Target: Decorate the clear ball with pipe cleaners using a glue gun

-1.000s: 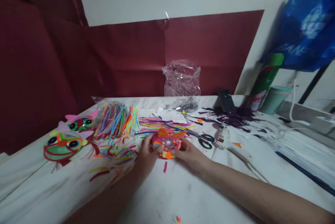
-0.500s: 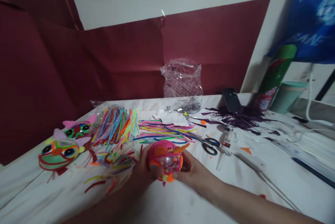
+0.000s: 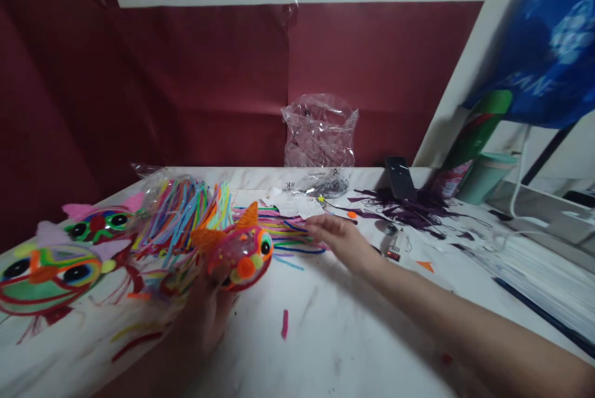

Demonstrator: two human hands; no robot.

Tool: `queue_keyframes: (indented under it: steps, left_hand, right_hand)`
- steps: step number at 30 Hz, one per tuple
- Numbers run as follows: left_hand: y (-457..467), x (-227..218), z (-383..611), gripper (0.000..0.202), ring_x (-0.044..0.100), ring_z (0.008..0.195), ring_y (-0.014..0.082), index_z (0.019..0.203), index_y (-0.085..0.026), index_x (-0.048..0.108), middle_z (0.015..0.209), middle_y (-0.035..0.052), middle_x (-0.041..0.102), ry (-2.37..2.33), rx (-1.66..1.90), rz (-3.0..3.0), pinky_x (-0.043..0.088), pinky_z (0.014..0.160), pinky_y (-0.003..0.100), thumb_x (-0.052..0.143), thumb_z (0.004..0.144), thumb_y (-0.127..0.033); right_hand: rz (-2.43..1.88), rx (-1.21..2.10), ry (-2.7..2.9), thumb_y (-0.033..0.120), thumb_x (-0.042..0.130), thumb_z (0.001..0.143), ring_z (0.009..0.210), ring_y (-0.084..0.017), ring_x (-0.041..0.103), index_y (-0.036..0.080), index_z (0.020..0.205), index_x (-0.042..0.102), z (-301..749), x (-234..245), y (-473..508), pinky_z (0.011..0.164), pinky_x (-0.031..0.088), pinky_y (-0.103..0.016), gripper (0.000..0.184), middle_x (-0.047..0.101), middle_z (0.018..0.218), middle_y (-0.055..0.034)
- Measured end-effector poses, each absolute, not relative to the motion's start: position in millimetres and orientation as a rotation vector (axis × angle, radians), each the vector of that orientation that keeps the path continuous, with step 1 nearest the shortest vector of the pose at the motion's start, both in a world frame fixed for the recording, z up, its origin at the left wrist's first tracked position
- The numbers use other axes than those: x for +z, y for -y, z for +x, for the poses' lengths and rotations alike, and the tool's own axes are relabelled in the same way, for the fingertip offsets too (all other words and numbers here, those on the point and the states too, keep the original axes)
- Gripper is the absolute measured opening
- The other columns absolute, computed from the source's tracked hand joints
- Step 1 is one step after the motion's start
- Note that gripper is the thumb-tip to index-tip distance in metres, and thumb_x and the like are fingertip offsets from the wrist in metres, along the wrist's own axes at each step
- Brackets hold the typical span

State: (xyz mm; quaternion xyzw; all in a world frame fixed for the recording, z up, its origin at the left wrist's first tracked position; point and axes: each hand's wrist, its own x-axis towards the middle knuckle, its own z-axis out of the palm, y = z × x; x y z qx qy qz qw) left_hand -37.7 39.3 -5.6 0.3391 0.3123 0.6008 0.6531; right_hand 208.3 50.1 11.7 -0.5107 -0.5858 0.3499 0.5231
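The left hand (image 3: 211,305) was closed around the lower side of a rounded, shiny clear-plastic face (image 3: 242,255), holding it tilted above the worktop (image 3: 325,342), left of centre. Fuzzy trim edged the face: two pointed orange ears, ribbed in rows, a raised round orange nose, yellow tufts and a pink-red rim.

The right hand (image 3: 341,240) was open, its fingers stretched over thin, straight, fuzzy stems (image 3: 292,240) in pink, yellow, green and blue; whether the fingertips touched them could not be told. More stems (image 3: 181,215) fanned from a crinkled clear wrapper. At far left lay a green-mouthed face (image 3: 53,280) with lilac ears, and behind it a pink-eared face (image 3: 100,224), both glossy with dark eyes.

A filmy transparent bag (image 3: 320,131) stood at the back, small print near its base seeming to read "8K". Large pale letters, possibly "ANF", showed on a creased blue bag (image 3: 534,63); the rest was blurred.
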Motion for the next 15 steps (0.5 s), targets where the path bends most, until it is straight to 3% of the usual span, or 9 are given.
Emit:
queue_keyframes:
  steps: [3, 7, 11, 15]
  left_hand:
    - [-46, 0, -40, 0.061, 0.067, 0.103, 0.0284, 0.116, -0.023, 0.062, 0.101, 0.0052, 0.075, -0.667, 1.435, 0.776, 0.055, 0.09, 0.039, 0.083, 0.06, -0.035]
    - [-48, 1, -39, 0.066, 0.069, 0.097, 0.0271, 0.116, -0.022, 0.061, 0.098, 0.0051, 0.075, -0.703, 1.489, 0.815, 0.057, 0.083, 0.035, 0.086, 0.056, -0.037]
    - [-46, 0, -38, 0.074, 0.07, 0.092, 0.0259, 0.119, -0.023, 0.058, 0.091, 0.0035, 0.075, -0.783, 1.5, 0.786, 0.056, 0.077, 0.034, 0.086, 0.053, -0.038]
    - [-41, 1, -38, 0.074, 0.07, 0.095, 0.0268, 0.124, -0.024, 0.054, 0.097, 0.0061, 0.074, -0.787, 1.481, 0.812, 0.055, 0.083, 0.038, 0.083, 0.057, -0.037]
  right_hand:
    - [-1.312, 0.675, 1.394, 0.049, 0.061, 0.075, 0.062, -0.015, 0.057, 0.018, 0.075, 0.059, 226, 13, -84, 0.063, 0.047, -0.029, 0.031, 0.063, 0.068, -0.0017]
    - [-1.403, 0.569, 1.577, 0.034, 0.055, 0.08, 0.059, -0.015, 0.058, 0.018, 0.071, 0.061, 213, 5, -111, 0.06, 0.046, -0.027, 0.02, 0.065, 0.065, -0.0012]
    - [-1.464, 0.458, 1.895, 0.019, 0.051, 0.085, 0.073, -0.016, 0.063, 0.017, 0.08, 0.067, 179, 0, -119, 0.068, 0.047, -0.025, 0.016, 0.072, 0.079, -0.0043]
    - [-1.574, 0.248, 2.204, 0.013, 0.054, 0.085, 0.094, -0.022, 0.063, 0.015, 0.091, 0.07, 153, -1, -122, 0.081, 0.044, -0.029, 0.017, 0.072, 0.097, -0.013]
